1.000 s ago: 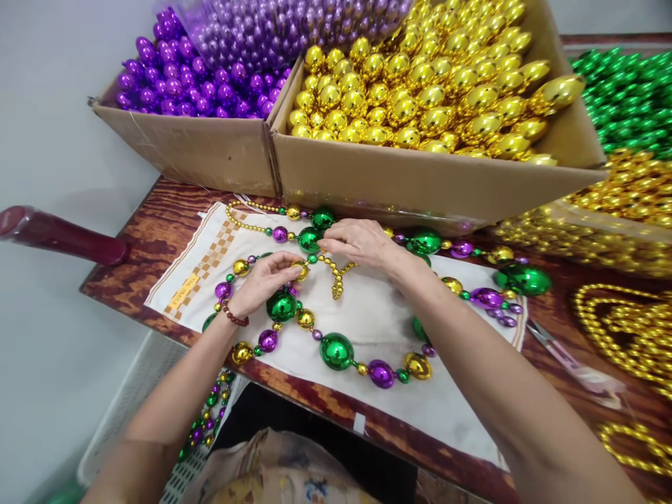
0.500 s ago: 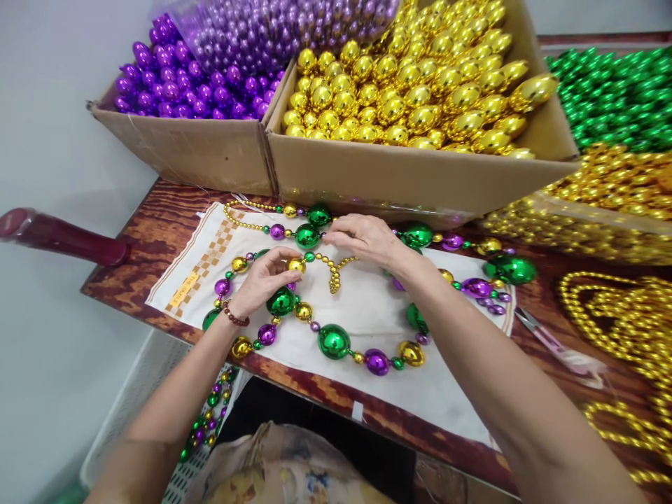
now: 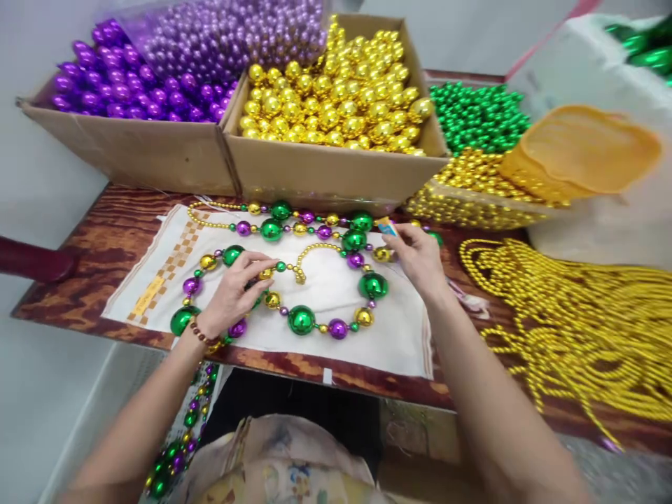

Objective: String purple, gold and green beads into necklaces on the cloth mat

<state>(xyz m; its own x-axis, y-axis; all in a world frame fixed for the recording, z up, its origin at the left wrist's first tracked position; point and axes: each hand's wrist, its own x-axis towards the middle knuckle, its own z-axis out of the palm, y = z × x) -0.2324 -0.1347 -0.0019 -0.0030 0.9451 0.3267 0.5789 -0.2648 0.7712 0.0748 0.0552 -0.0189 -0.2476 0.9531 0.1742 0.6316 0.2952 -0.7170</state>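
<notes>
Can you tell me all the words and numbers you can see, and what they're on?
No words or numbers can be read for sure.
Yellow label on the white cloth: faint marks, too blurred to read.
Small blue-and-yellow item in the right hand: pale marks, too small to tell if they are letters.
Front of the gold-bead box: no writing that I can see.

A reddish-brown, wood-grained counter (image 3: 78, 241) stretches beneath the hands (image 3: 239, 290), with a small white strip (image 3: 327, 376) on its near edge. A plain grey left wall (image 3: 31, 164) rises beside them; a pale far wall (image 3: 462, 35) stands beyond, in soft, even light.
</notes>
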